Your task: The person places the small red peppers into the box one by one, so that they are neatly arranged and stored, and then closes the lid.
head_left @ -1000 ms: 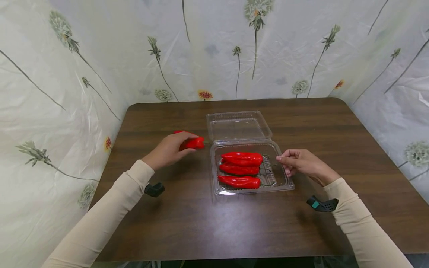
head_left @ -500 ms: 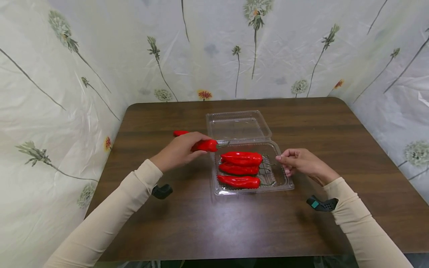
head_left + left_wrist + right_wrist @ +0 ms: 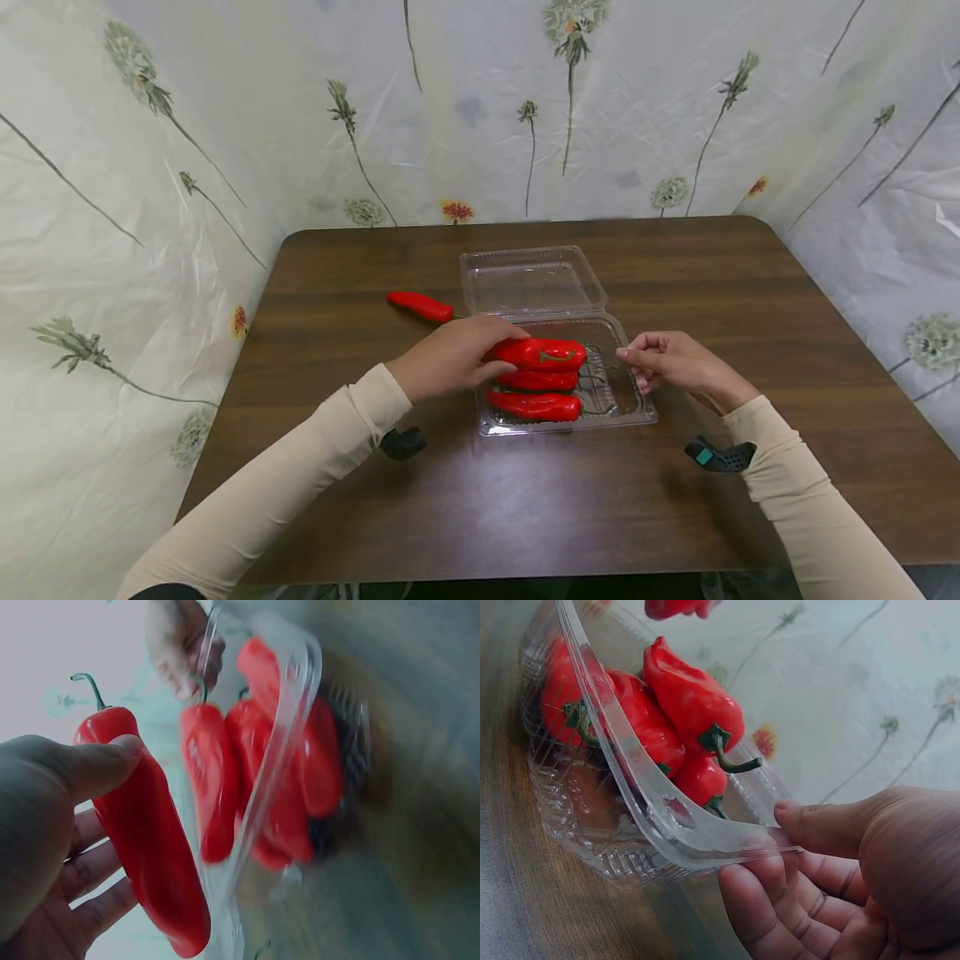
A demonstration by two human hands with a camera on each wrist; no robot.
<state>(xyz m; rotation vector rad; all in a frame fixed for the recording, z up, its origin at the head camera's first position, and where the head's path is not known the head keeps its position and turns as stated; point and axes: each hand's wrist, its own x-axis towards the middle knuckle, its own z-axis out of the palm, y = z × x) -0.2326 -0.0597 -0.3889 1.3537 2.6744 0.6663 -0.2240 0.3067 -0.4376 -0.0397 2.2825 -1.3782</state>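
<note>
Head view: grips a red pepper in the left hand above other peppers in the clear clamshell on the surface, and pinches its edge with the right hand.

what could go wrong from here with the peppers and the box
The held pepper might slip, as it looks smooth and the left hand has it over the box.

Set down, it could roll off the peppers already inside, which lie side by side with rounded tops.

The box looks thin, and the right hand pinches its right edge, so a tug could tip or bend it.
</note>
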